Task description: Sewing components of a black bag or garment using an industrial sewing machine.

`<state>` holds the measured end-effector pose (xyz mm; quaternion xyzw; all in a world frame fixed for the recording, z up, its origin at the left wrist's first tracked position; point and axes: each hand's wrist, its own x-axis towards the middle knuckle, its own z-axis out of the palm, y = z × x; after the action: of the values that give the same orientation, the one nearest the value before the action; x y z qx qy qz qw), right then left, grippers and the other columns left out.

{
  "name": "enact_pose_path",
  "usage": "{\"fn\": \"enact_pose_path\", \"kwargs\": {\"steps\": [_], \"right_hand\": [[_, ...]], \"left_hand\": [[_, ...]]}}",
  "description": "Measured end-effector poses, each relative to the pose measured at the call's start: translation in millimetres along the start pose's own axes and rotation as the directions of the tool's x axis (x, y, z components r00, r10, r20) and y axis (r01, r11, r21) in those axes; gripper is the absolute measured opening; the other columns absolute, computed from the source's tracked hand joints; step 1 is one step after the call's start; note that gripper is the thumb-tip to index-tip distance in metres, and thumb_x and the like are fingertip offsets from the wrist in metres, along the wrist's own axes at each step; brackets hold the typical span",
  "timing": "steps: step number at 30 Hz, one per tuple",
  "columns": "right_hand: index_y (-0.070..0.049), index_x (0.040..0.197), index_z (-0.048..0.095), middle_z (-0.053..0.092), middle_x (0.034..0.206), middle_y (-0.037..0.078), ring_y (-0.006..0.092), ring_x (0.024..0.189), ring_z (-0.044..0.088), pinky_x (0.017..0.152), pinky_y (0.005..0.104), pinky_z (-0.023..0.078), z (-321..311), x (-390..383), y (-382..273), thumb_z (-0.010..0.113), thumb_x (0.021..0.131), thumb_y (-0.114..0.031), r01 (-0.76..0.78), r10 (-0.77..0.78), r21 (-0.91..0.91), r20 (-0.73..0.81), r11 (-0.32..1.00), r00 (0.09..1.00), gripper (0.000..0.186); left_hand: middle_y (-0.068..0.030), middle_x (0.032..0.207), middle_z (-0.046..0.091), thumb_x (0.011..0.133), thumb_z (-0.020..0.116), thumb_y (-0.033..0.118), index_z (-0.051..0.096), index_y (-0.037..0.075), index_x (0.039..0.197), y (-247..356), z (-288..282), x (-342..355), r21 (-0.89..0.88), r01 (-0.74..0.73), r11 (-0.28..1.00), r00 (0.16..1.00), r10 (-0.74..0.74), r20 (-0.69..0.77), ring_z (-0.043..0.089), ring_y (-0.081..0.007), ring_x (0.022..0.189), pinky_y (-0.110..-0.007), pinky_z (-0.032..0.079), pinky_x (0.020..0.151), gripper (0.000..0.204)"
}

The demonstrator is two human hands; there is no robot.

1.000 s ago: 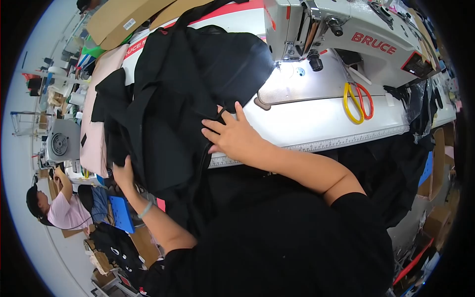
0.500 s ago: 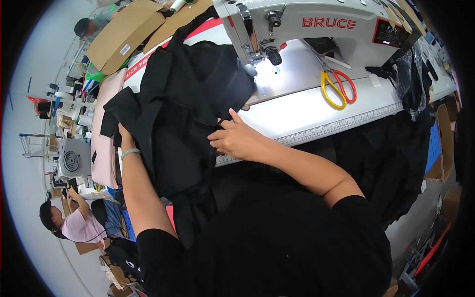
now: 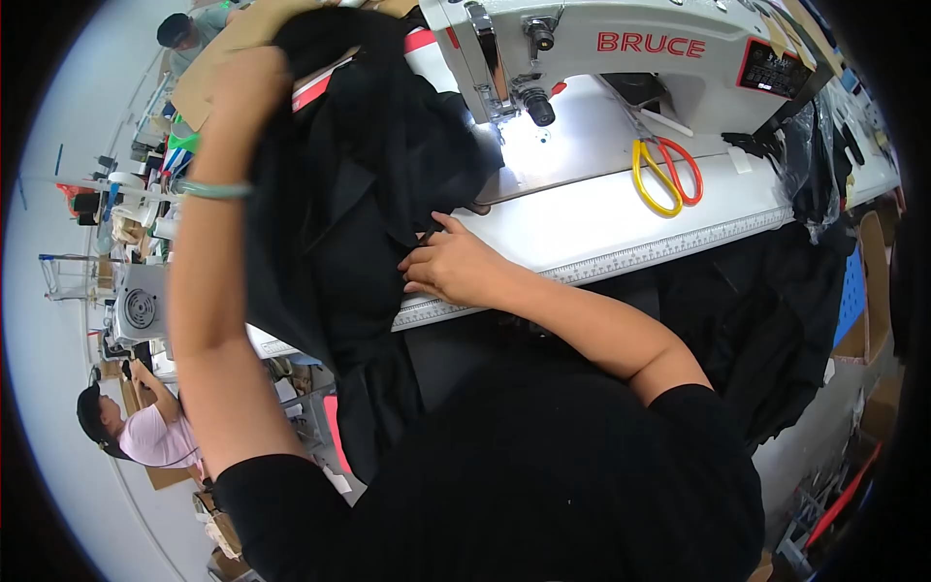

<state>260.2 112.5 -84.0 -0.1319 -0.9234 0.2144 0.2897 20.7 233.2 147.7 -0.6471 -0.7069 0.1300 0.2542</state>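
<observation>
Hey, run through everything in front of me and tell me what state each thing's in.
Black fabric, bunched, partly lifted
Left hand, raised, blurred, apparently holding the fabric
Right hand, low against the fabric, pinch unclear
Pale green bracelet, worn
Sewing machine, light on
Scissors, lying unheld
Ruler strip, partly covered
Clear plastic bag, crumpled

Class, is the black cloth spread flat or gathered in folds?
Gathered in folds: the black cloth is creased and overlapping, with part raised by the blurred left hand, while the right hand rests at its edge.
</observation>
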Motion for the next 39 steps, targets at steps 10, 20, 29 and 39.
{"fn": "enact_pose_path", "kwargs": {"steps": [10, 20, 29, 39], "right_hand": [[-0.008, 0.093, 0.072, 0.071, 0.103, 0.002, 0.0227, 0.102, 0.064, 0.099, 0.0417, 0.044, -11.1, -27.0, -11.3, 0.065, 0.088, -0.029, 0.088, -0.072, 0.106, -0.146, 0.99, 0.987, 0.022], [0.001, 0.107, 0.063, 0.064, 0.101, 0.014, 0.0339, 0.094, 0.057, 0.087, 0.0443, 0.045, -36.5, -9.5, -3.4, 0.067, 0.088, -0.026, -0.361, 0.312, -0.116, -0.307, 0.925, 0.899, 0.033], [0.0, 0.145, 0.037, 0.048, 0.141, 0.025, 0.0424, 0.13, 0.045, 0.109, 0.0431, 0.037, -51.7, 46.8, 34.3, 0.052, 0.099, -0.029, -0.391, 0.431, 0.184, -0.333, 0.902, 0.838, 0.057], [-0.009, 0.147, 0.031, 0.053, 0.138, 0.02, 0.0362, 0.128, 0.051, 0.107, 0.0398, 0.038, -34.4, 89.6, 77.0, 0.047, 0.099, -0.016, -0.439, 0.607, 0.521, -0.206, 0.732, 0.768, 0.051]], "left_hand": [[-0.0091, 0.156, 0.032, 0.082, 0.065, 0.059, 0.044, 0.015, 0.145, 149.7, 99.0, -137.5, -0.629, -0.376, 0.68, 0.902, 0.423, -0.081, 0.026, -0.034, 0.145, -0.073, 0.027, 0.102, 0.08], [-0.0131, 0.129, 0.062, 0.088, 0.067, 0.022, 0.06, 0.007, 0.129, 117.9, 120.8, -172.4, -0.673, -0.505, 0.541, 0.857, 0.406, -0.317, 0.054, -0.0308, 0.126, -0.042, 0.041, 0.103, 0.044], [-0.0154, 0.119, 0.067, 0.101, 0.047, 0.033, 0.058, -0.004, 0.125, 95.7, 130.2, -154.7, -0.334, 0.456, -0.825, 0.831, 0.26, 0.492, 0.066, -0.0253, 0.105, -0.035, 0.052, 0.095, 0.045], [-0.0154, 0.121, 0.066, 0.101, 0.046, 0.032, 0.057, -0.005, 0.127, 104.4, 120.2, -155.5, -0.403, 0.45, -0.797, 0.855, 0.253, 0.454, 0.065, -0.0261, 0.108, -0.035, 0.05, 0.099, 0.046]]}}
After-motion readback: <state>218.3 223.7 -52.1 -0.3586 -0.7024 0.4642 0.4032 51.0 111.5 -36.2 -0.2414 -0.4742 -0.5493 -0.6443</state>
